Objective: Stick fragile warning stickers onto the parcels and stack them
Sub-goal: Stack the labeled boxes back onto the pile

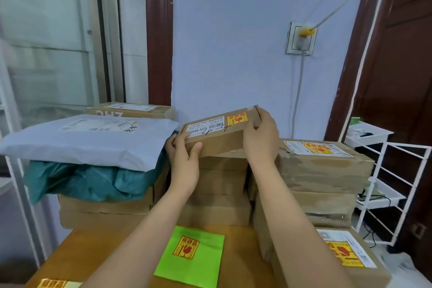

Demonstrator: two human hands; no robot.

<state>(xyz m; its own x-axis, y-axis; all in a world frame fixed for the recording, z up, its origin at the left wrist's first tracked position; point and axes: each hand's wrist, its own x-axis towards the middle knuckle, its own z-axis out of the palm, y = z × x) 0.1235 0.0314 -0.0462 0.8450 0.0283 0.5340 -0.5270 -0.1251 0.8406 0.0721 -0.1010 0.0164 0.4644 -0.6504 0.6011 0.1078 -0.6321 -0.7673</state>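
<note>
Now both hands (187, 159) (260, 138) gripping stickered parcel (217, 133), atop stack (222, 184)

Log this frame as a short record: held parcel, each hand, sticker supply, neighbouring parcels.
held parcel: flat cardboard box, tilted, fragile sticker already on top, over the middle stack
left hand: grips the box's near-left corner
right hand: grips its right end
sticker supply: green backing sheet with one sticker, on the wooden table
left: grey mailer bag on a teal bag
right: stickered carton
</note>
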